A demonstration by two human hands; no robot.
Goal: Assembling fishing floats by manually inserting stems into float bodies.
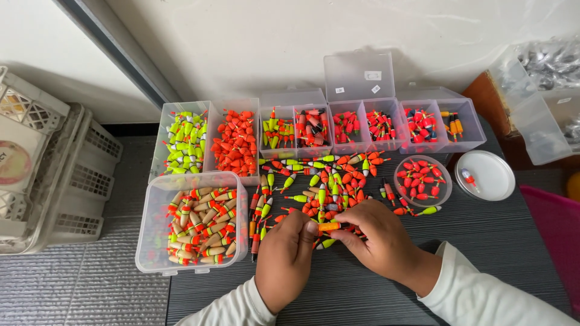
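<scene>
Orange float (329, 227) lies pinched between the fingertips of the left hand (285, 259) and right hand (377, 238), both closed on its ends, low over the loose pile of floats (326, 181) on the dark table (483, 241). Its long axis runs left to right, nearly level; which end leads I cannot tell. A loose pinch could drop it into the pile.

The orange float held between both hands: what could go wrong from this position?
1. The orange float is pinched only by fingertips of the left hand and right hand; it may slip into the loose pile.
2. A sleeve could sweep floats off the dark mat.
</scene>
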